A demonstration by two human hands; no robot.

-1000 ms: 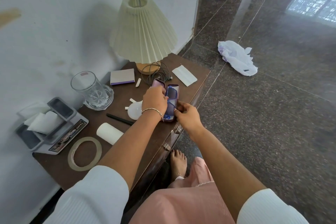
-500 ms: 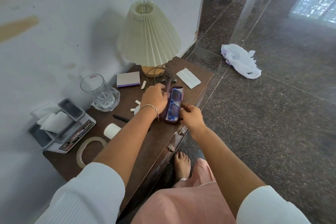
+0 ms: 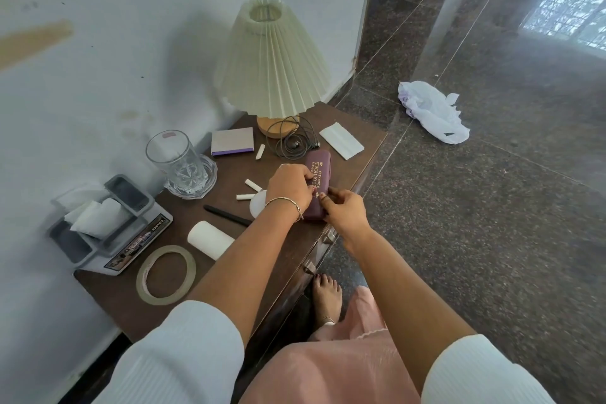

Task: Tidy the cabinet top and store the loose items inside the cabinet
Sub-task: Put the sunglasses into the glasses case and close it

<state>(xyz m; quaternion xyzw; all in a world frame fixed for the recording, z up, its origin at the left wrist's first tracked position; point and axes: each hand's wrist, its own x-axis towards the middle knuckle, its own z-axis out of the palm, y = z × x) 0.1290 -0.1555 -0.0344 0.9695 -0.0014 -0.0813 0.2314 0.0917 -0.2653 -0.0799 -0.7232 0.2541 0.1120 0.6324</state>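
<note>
A maroon glasses case (image 3: 318, 174) with gold lettering lies closed on the brown cabinet top (image 3: 226, 170) near its front edge. My left hand (image 3: 290, 185) grips the case along its left side. My right hand (image 3: 346, 208) pinches the case's near right edge with curled fingers. Loose on the top lie chalk sticks (image 3: 252, 185), a black pen (image 3: 226, 215), a white roll (image 3: 210, 239), a tape ring (image 3: 166, 274), a small notepad (image 3: 232, 141), a coiled black cable (image 3: 292, 138) and a white folded paper (image 3: 341, 140).
A pleated lamp (image 3: 272, 65) stands at the back. A glass mug in a glass dish (image 3: 180, 164) and a grey organiser (image 3: 108, 223) with tissues sit by the wall. Drawer handles (image 3: 329, 236) show on the cabinet front. A white plastic bag (image 3: 433, 111) lies on the floor.
The case was open with blue glasses inside; its lid has come down and it is now closed under both hands.
</note>
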